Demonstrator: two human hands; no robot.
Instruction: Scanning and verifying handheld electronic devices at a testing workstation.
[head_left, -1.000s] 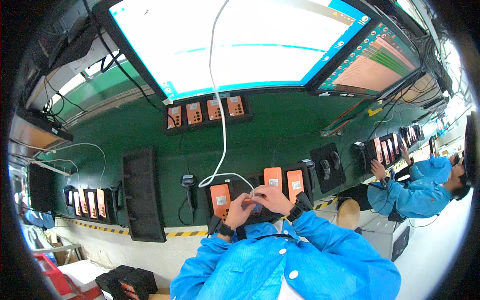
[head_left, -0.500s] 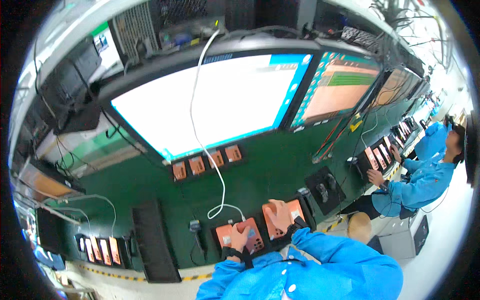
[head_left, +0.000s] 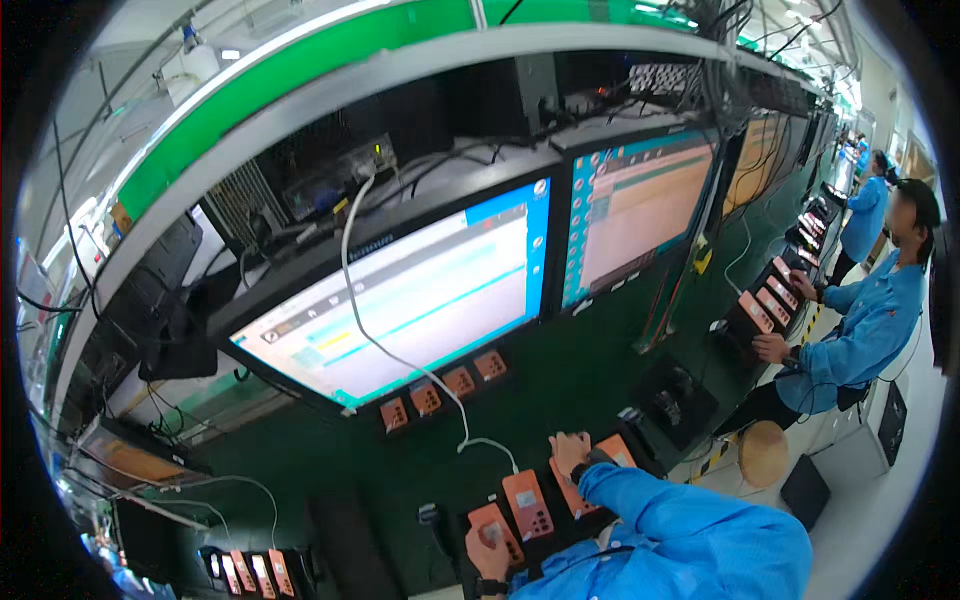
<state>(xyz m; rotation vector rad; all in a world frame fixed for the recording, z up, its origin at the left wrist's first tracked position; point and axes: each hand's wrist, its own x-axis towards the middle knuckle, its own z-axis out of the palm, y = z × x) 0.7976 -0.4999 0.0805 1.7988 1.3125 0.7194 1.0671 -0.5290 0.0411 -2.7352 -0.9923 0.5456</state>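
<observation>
Several orange smartphones lie side by side, backs up, in a black tray [head_left: 540,545] before me. My left hand [head_left: 487,553] is curled over the lower part of the leftmost smartphone [head_left: 492,518]. To its right, a smartphone [head_left: 527,505] with dark camera lenses has a white cable [head_left: 463,420] plugged into its upper end. The fingers of my right hand [head_left: 571,453] bend around the upper end of the following smartphone [head_left: 572,492]; its fingertips are partly hidden. Beyond the right wrist, another smartphone [head_left: 617,450] shows in part behind the blue sleeve.
Two monitors [head_left: 400,300] [head_left: 640,215] stand behind a row of orange phones [head_left: 458,382]. A black handheld device [head_left: 430,515] lies left of the tray, a black mat [head_left: 675,400] right. Another phone rack [head_left: 250,572] is far left. A co-worker in blue [head_left: 865,335] handles phones at right.
My left hand has moved from the cabled phone to the leftmost one. My right hand has shifted to its phone's upper end. The view has tilted up, and the left monitor's content has changed.
</observation>
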